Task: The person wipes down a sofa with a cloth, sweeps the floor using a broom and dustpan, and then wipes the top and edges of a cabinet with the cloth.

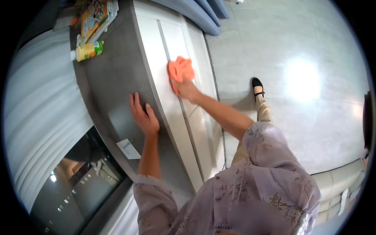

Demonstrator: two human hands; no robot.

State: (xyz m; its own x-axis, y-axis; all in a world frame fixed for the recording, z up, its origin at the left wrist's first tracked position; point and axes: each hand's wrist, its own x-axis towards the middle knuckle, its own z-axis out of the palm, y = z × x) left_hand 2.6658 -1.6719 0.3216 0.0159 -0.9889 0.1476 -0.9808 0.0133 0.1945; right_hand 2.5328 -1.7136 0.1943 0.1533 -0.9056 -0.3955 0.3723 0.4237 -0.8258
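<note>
My right hand (185,89) grips a bunched orange cloth (182,70) and presses it against the white drawer front (149,29) of a long cabinet. Part of the cloth spreads past my fingers. On the cabinet's dark grey top (107,80), close to its front edge, my left hand (145,115) lies flat with the fingers apart and nothing in it. A white card with a pen (128,149) rests on the top beside my left forearm.
A yellow-green drink bottle (88,51) lies at the window side, near a stack of books (96,19). White curtains (51,74) and a dark window (78,180) line the left. Blue-grey padded furniture (196,13) stands ahead; a beige sofa (337,184) is behind right.
</note>
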